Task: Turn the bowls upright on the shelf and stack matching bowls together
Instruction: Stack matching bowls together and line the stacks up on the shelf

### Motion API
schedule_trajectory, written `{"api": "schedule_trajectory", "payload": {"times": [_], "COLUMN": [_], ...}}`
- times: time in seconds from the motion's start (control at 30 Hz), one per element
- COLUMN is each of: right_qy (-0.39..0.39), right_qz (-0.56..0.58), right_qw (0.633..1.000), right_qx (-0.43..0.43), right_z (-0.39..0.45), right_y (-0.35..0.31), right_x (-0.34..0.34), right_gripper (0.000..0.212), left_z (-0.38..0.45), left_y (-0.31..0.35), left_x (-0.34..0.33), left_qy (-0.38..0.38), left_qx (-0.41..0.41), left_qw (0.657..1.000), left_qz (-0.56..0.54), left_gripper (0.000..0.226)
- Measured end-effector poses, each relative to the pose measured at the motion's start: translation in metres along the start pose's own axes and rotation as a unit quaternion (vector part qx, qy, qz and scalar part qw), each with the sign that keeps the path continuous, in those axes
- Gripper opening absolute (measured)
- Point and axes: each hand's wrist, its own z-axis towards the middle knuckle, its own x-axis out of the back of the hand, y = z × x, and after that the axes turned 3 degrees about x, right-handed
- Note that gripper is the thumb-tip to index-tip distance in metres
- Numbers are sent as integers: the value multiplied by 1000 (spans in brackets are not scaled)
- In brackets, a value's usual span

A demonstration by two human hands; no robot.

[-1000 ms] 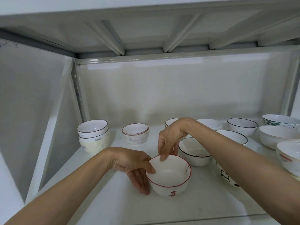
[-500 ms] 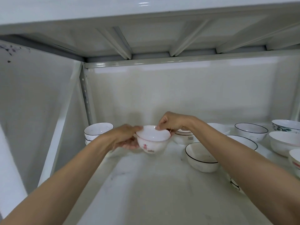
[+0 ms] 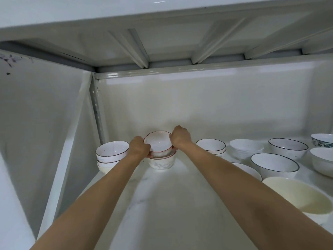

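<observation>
A white bowl with a red rim is upright at the back of the shelf, sitting in the mouth of a matching red-rimmed bowl. My left hand grips its left rim and my right hand pinches its right rim. To the left stands a stack of speckled dark-rimmed bowls.
The white shelf floor runs toward me between my arms. On the right stand several upright bowls: a dark-rimmed stack, a plain white stack, two dark-rimmed bowls, a cream bowl. The cabinet's side wall closes the left.
Both hands lifted the red-rimmed bowl from the front of the shelf, carried it back and set it into the matching bowl at the rear.
</observation>
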Motion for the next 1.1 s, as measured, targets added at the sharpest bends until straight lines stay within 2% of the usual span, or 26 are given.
{"api": "schedule_trajectory", "payload": {"times": [0.13,0.47,0.53,0.57,0.67,0.77,0.83,0.9,1.0,1.1], "right_qy": [-5,-2,-12,-17,-16,-24,-42,-68,-112,-146], "right_qz": [-25,-20,-20,-19,-10,-10,2,8,-34,-126], "right_qw": [1000,1000,1000,1000,1000,1000,999,998,993,980], "right_qx": [-13,-18,-12,-10,1,0,-1,-9,-30,-38], "right_z": [1,-4,-6,-7,-8,-15,-20,-27,-44,-59], "right_y": [6,13,12,13,17,24,34,46,65,87], "right_x": [-11,-12,-9,-5,8,33,52,75,111,141], "right_gripper": [21,20,13,6,19,9,7,11,20,20], "left_z": [-1,13,4,-2,-17,-39,-54,-70,-91,-112], "left_y": [2,-6,-2,0,10,26,35,43,53,67], "left_x": [-5,-14,-13,-13,-18,-27,-37,-49,-67,-83], "left_qy": [27,-5,16,29,73,69,25,-59,-222,-312], "left_qx": [-15,-11,-29,-42,-82,-155,-181,-179,-122,-59], "left_qw": [997,994,991,989,981,980,981,981,967,947], "left_qz": [65,110,128,140,163,103,68,43,5,54], "left_gripper": [29,10,8,17,33,16,4,12,23,39]}}
